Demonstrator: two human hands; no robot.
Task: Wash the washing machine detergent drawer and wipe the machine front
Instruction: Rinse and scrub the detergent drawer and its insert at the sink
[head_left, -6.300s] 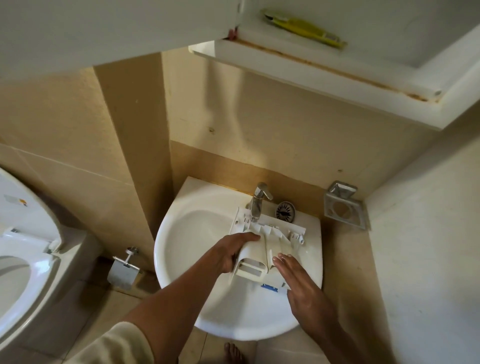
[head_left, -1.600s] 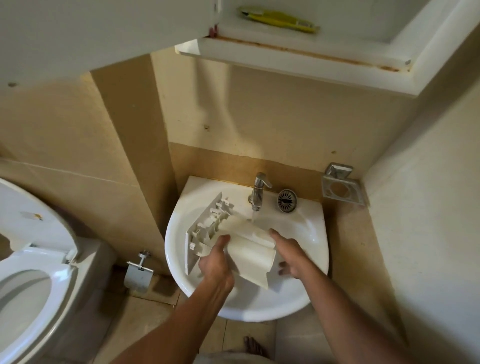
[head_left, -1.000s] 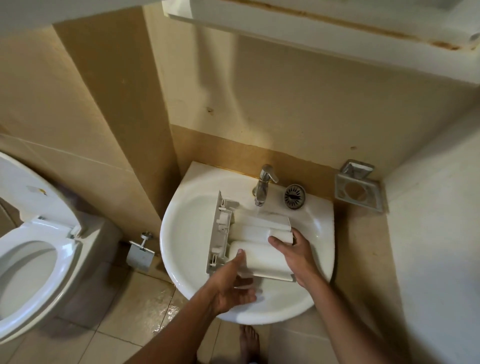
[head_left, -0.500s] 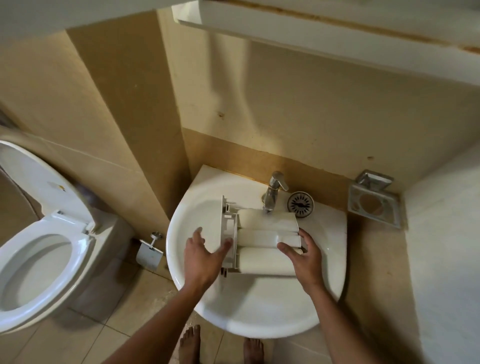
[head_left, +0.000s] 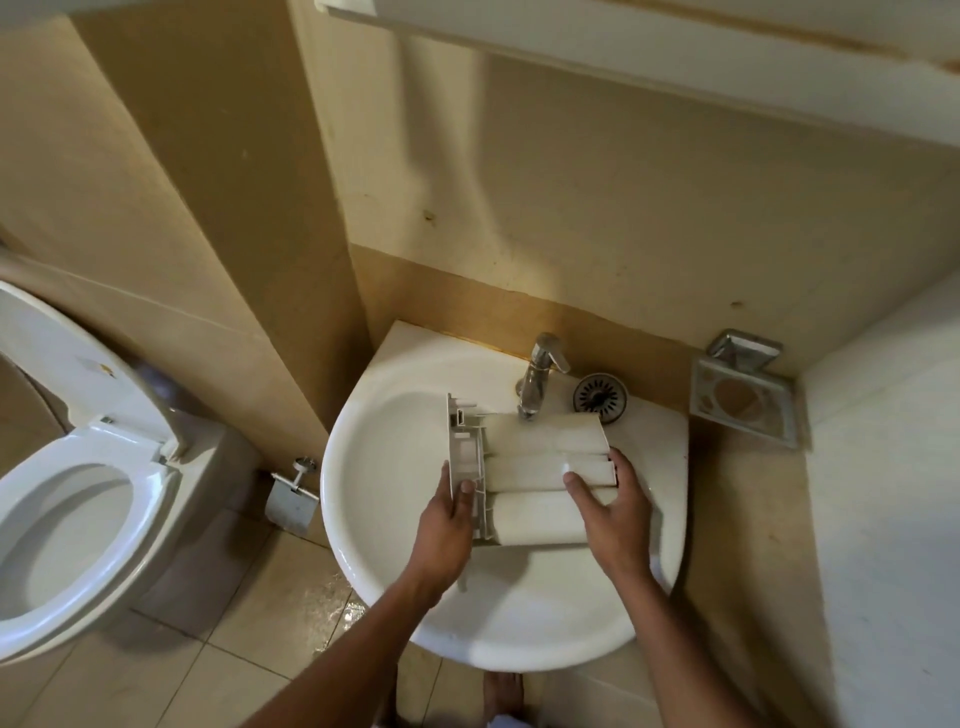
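Observation:
The white detergent drawer lies upside down across the white sink, its rounded compartment bottoms facing up and its front panel to the left. Its far end sits under the chrome tap; I cannot tell whether water runs. My left hand grips the front panel, thumb over its edge. My right hand holds the drawer's right end, fingers laid over the compartments.
A loose drain strainer lies on the sink ledge right of the tap. A metal soap holder hangs on the wall at right. The toilet stands at left with its seat down. A paper holder is below. The floor tiles look wet.
The drawer was turned from tilted on edge to lying flat, bottom up, under the tap. My left hand shifted from under it to its front panel; my right stays at the right end.

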